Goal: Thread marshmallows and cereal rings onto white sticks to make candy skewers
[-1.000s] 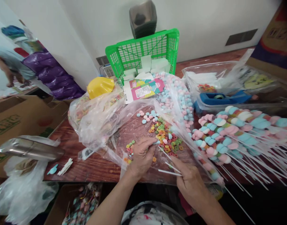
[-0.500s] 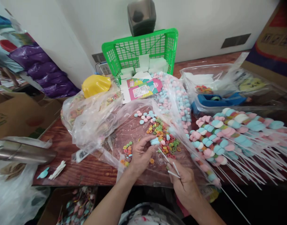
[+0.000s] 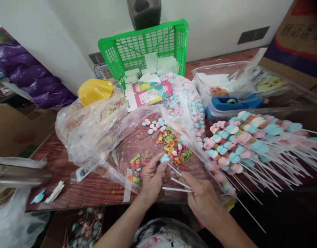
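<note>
My left hand (image 3: 151, 177) is closed in a pinch on a light blue marshmallow (image 3: 164, 158), above the clear plastic sheet. My right hand (image 3: 203, 198) is wrapped round a few thin white sticks (image 3: 177, 189). One of those sticks slants up to the marshmallow and its tip meets it; how deep it goes I cannot tell. Just beyond my fingers lie loose coloured cereal rings (image 3: 171, 146), with pink and blue marshmallows (image 3: 154, 126) behind them. To the right, finished-looking marshmallow skewers (image 3: 234, 146) lie in a pile, their bare sticks pointing toward me.
A green plastic basket (image 3: 145, 36) with white boxes stands at the back. On the left are a bag of cereal rings (image 3: 83, 120) with a yellow bowl (image 3: 95, 91) on top and a steel flask (image 3: 21, 172). A blue tape dispenser (image 3: 236, 104) sits at the right.
My right hand has brought the sticks nearer my left hand, and one stick now touches the marshmallow. The other sticks have swung to point left. The camera view has shifted slightly.
</note>
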`<state>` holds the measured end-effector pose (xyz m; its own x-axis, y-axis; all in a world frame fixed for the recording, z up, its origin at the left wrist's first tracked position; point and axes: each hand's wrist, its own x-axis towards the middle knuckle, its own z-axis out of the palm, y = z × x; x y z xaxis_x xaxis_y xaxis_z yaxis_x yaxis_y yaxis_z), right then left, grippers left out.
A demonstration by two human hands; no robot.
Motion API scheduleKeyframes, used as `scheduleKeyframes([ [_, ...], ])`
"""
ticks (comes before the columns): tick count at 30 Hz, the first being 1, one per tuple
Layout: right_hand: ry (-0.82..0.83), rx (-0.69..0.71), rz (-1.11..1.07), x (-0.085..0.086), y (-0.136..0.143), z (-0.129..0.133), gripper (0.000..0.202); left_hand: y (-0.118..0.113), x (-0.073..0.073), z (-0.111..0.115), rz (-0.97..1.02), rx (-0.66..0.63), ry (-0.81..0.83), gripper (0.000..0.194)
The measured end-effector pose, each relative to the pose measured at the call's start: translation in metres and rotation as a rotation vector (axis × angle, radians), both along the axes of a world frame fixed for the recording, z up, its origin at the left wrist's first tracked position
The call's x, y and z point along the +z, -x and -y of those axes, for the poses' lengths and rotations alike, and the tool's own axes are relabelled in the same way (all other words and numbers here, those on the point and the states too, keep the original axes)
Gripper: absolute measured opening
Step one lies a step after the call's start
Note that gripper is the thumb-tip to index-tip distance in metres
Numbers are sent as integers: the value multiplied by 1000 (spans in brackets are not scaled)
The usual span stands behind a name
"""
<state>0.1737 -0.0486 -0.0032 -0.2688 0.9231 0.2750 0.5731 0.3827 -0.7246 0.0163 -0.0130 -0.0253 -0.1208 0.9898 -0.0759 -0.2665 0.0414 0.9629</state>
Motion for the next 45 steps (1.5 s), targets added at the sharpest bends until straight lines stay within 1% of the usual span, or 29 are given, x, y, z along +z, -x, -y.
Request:
scheduleKeyframes([
  [2, 8, 23, 28, -1, 2, 1, 32, -3, 3, -5, -23, -3, -58, 36],
  [5, 21, 22, -46, -5, 10, 5, 30, -12, 8, -4, -19, -34, -115, 29],
  [8, 12, -6, -134, -8, 15, 6, 28, -24, 12, 5, -52, -145, -137, 25],
  [10, -4, -51, -198, -8, 12, 3, 25, -29, 15, 8, -94, -209, -148, 25],
  [11, -10, -86, -221, -7, 9, 1, 24, -29, 16, 6, -123, -218, -155, 26],
  [14, 1, -222, -214, -4, -8, -8, 24, -25, 19, -9, -245, -218, -196, 32],
  [16, 10, -313, -172, -3, -21, -14, 22, -18, 19, -24, -410, -241, -280, 37],
  [18, 0, -362, -120, -4, -31, -18, 21, -13, 18, -39, -702, -323, -426, 37],
  [20, -15, -357, -46, -7, -37, -22, 23, -10, 17, -51, -1042, -450, -567, 32],
  [21, -19, -343, -2, -9, -39, -22, 25, -10, 17, -55, -1180, -518, -609, 31],
  [22, -20, -325, 40, -10, -40, -23, 26, -11, 17, -59, -1280, -572, -628, 31],
  [24, -12, -302, 105, -11, -42, -24, 27, -11, 17, -62, -1373, -617, -636, 31],
  [26, 13, -285, 142, -10, -45, -24, 26, -7, 18, -63, -1371, -633, -653, 27],
  [29, 49, -253, 172, -6, -50, -23, 26, 5, 18, -60, -1338, -624, -703, 26],
  [32, 81, -211, 208, -5, -50, -22, 26, 15, 19, -55, -1377, -599, -749, 26],
  [33, 85, -201, 230, -5, -49, -21, 26, 17, 20, -54, -1403, -609, -765, 26],
  [37, 58, -197, 308, -8, -45, -18, 28, 11, 20, -52, -1529, -760, -817, 23],
  [39, 50, -186, 282, -8, -45, -18, 29, 6, 19, -53, -1508, -809, -819, 25],
  [40, 50, -178, 258, -7, -46, -18, 27, 4, 18, -53, -1440, -802, -811, 27],
  [41, 47, -172, 231, -6, -47, -19, 26, 3, 17, -53, -1328, -761, -787, 27],
  [42, 44, -167, 210, -6, -47, -19, 26, 3, 17, -53, -1180, -687, -736, 26],
  [43, 41, -164, 195, -5, -48, -18, 27, 4, 17, -52, -1001, -586, -650, 23],
  [45, 34, -151, 185, -3, -48, -17, 27, 9, 21, -51, -579, -351, -392, 12],
])
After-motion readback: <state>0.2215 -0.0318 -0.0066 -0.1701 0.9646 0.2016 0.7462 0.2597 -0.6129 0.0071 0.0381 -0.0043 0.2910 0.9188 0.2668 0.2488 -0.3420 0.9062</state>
